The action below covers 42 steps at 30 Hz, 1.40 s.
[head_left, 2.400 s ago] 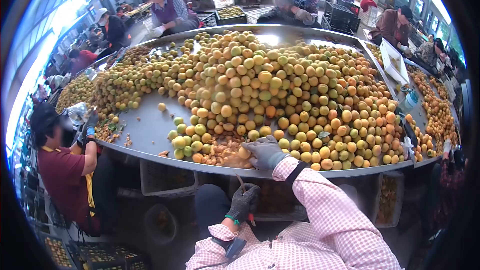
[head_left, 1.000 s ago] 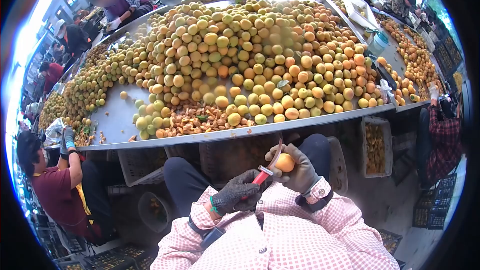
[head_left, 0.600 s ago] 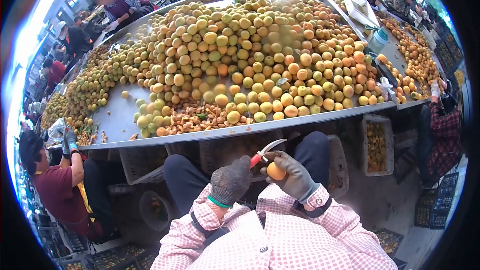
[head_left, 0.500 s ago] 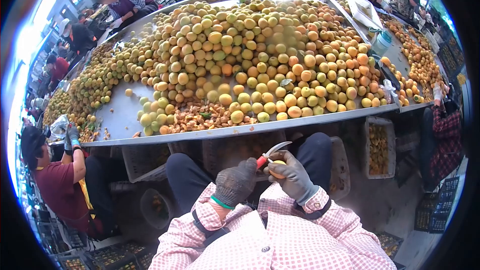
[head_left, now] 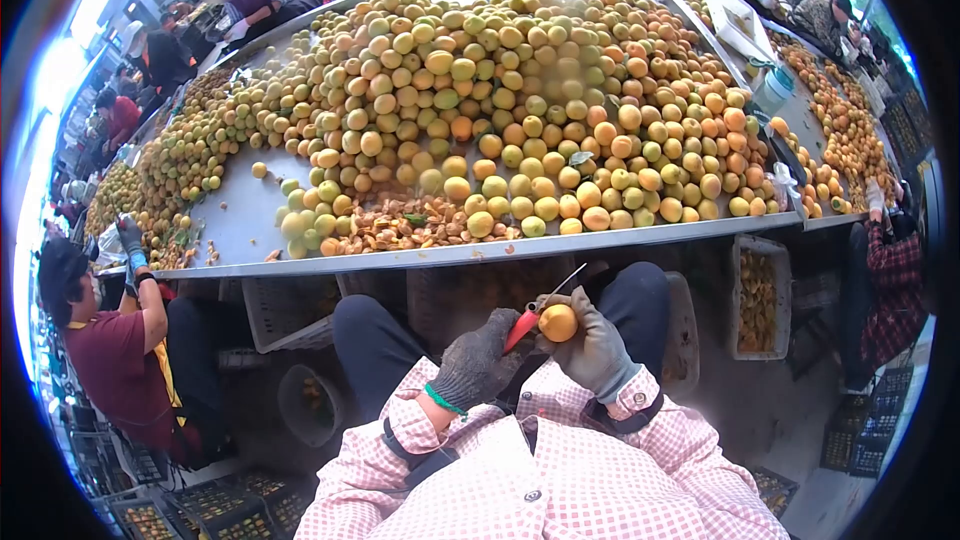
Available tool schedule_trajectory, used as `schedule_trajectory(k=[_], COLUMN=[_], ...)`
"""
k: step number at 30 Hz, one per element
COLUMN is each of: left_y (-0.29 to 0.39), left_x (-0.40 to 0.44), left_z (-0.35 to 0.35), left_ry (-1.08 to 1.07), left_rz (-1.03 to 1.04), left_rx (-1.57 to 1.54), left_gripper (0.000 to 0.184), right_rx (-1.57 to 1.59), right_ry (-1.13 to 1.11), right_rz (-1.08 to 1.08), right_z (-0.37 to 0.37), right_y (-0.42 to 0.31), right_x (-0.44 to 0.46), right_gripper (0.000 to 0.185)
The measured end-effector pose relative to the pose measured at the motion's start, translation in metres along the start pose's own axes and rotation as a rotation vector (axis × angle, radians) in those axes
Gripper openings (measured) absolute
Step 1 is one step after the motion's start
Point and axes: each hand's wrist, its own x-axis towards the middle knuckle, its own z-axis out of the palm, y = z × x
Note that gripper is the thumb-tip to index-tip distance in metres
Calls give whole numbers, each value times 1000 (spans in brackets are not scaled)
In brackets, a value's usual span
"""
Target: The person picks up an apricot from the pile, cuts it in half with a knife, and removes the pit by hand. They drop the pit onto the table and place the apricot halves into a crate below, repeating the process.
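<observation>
My left hand (head_left: 475,358), in a dark knit glove with a green cuff edge, is closed around the red handle of a knife (head_left: 524,325). Its thin metal blade points up and to the right, behind or against an orange-yellow apricot (head_left: 558,323). That apricot sits in the fingers of my right hand (head_left: 597,348), which wears a grey glove. Both hands are close together above my lap, in front of the table edge. Whether the blade cuts into the fruit cannot be made out.
A metal table (head_left: 235,215) bears a large heap of apricots (head_left: 480,90) and a pile of split pieces (head_left: 410,225) near its front edge. Crates (head_left: 760,300) and a bucket (head_left: 308,405) stand below. Co-workers sit around, one (head_left: 120,360) close at left.
The apricot has turned and shows more of its round side. The knife blade has shifted behind it and points more steeply upward. My view has tilted slightly.
</observation>
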Motion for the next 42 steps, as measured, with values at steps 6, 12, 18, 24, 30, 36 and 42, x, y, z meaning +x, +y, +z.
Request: schedule_trajectory(k=[6, 12, 18, 24, 30, 36, 42], left_y=[3, -3, -2, -8, -4, -21, -42], left_x=[1, -6, -11, -12, -15, -7, 2], left_z=[-5, -3, -9, 5, 13, 22, 15], left_ry=[-47, -148, -292, -269, -247, -155, -285], left_rz=[-51, -16, -188, -165, -168, -44, -176], left_rx=[-48, -161, -562, -617, -533, -165, -82], left_gripper=[38, 39, 36, 34, 32, 29, 36], right_rx=[-138, -184, -42, -208, -340, -811, -886], right_ry=[-68, 103, 49, 43, -22, 69, -78], right_rz=[-79, -192, -203, -393, -483, -544, -62], right_z=[4, 2, 10, 8, 29, 16, -5], right_y=[6, 16, 22, 32, 28, 27, 5], right_x=[-1, 7, 11, 16, 10, 12, 3], right_gripper=[35, 27, 21, 21, 29, 33, 27])
